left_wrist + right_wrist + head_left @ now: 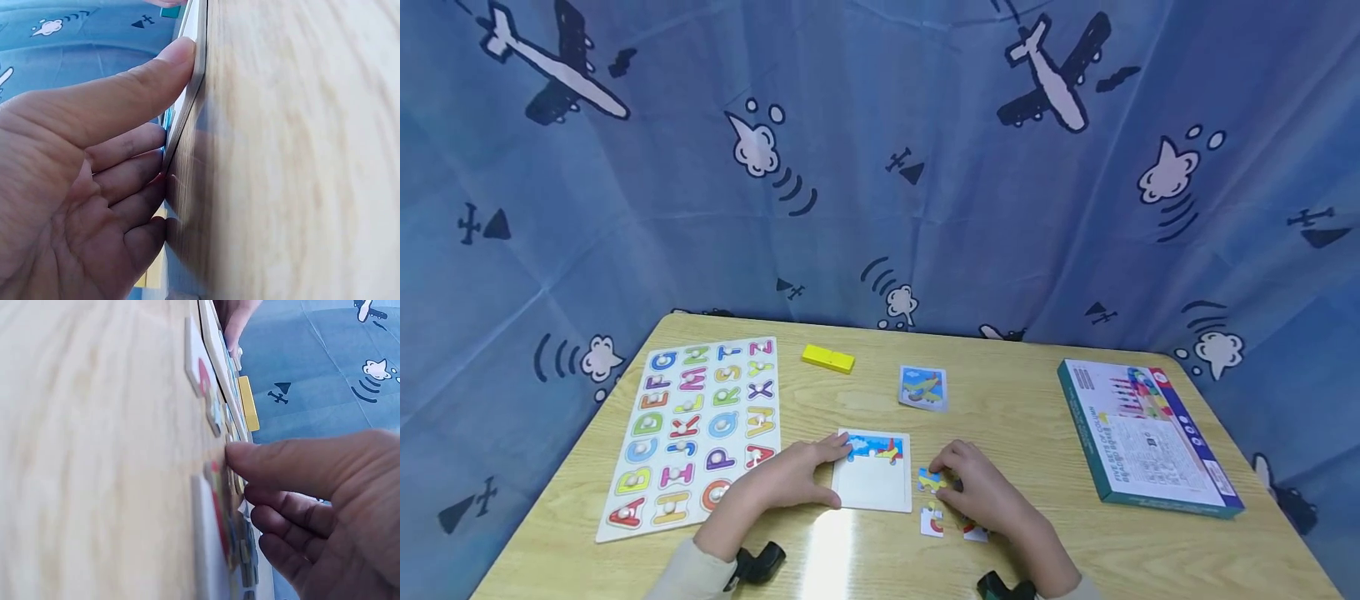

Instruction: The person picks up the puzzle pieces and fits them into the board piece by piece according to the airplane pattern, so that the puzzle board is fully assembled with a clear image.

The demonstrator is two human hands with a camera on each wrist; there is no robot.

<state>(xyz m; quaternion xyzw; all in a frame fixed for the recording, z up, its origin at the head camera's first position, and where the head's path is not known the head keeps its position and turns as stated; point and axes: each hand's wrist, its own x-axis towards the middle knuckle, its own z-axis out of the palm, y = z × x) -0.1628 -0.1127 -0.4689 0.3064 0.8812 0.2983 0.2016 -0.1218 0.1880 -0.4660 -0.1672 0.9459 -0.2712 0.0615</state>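
Note:
My left hand point(797, 475) rests at the left side of a white puzzle board point(874, 493), its thumb touching the near left corner and its fingertips the far left part. Picture pieces of sky and a plane fill the board's far strip. In the left wrist view the thumb point(178, 53) presses the board's edge. Right of the board, my right hand point(977, 487) pinches a blue-and-yellow puzzle piece point(928, 481) low at the table. Nearer me lies a puzzle piece with a red curve point(931, 523); another piece point(976, 533) is partly hidden under the right hand.
An alphabet peg board point(692, 433) lies at the left, close to my left forearm. Behind the puzzle board are a yellow block point(828, 358) and a plane picture card point(923, 388). A flat printed box point(1150, 437) lies at the right. A blue curtain point(880, 167) hangs behind the table.

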